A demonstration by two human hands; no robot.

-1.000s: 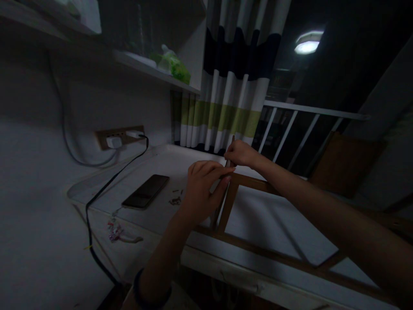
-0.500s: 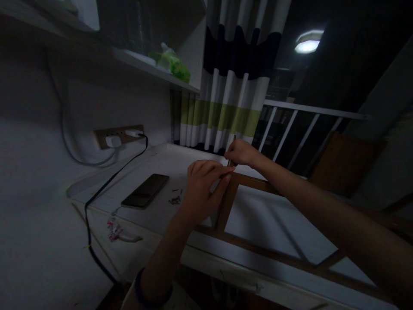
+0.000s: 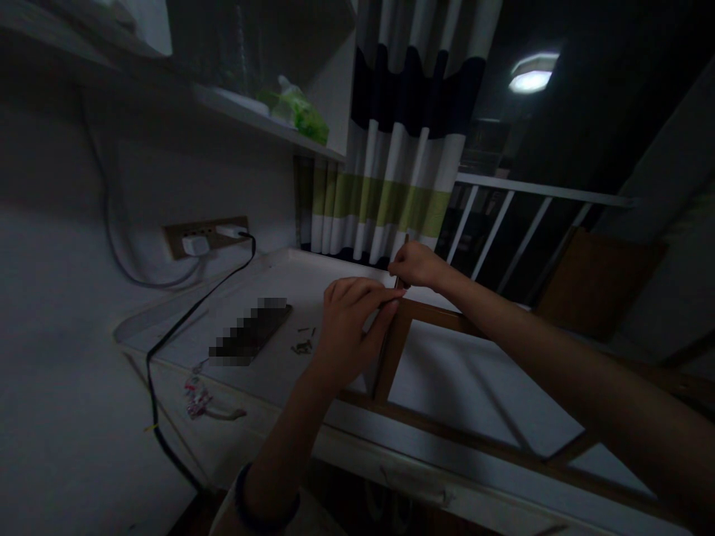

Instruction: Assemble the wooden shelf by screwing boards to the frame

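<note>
My right hand (image 3: 416, 264) is closed around a thin upright stick-like tool (image 3: 407, 239); its brownish end pokes out above my fist, and its exact kind is unclear in the dim light. The tool's lower part meets the far left corner of a brown wooden frame (image 3: 394, 353) lying on the white desktop. At that corner, the thumb and forefinger of my left hand (image 3: 351, 320) come together around the tool's foot. Whatever they pinch is hidden. Several small dark screw-like pieces (image 3: 302, 347) lie on the desktop left of my left hand.
A blurred-out phone (image 3: 251, 331) with a beaded charm (image 3: 196, 398) lies at the left. A black cable (image 3: 195, 305) runs from the wall socket (image 3: 209, 237) over the desk edge. Above hangs a shelf (image 3: 268, 123); behind are a striped curtain (image 3: 391, 201) and white railing (image 3: 503, 223).
Both hands stay at the frame's corner in nearly the same pose. The phone now appears pixelated.
</note>
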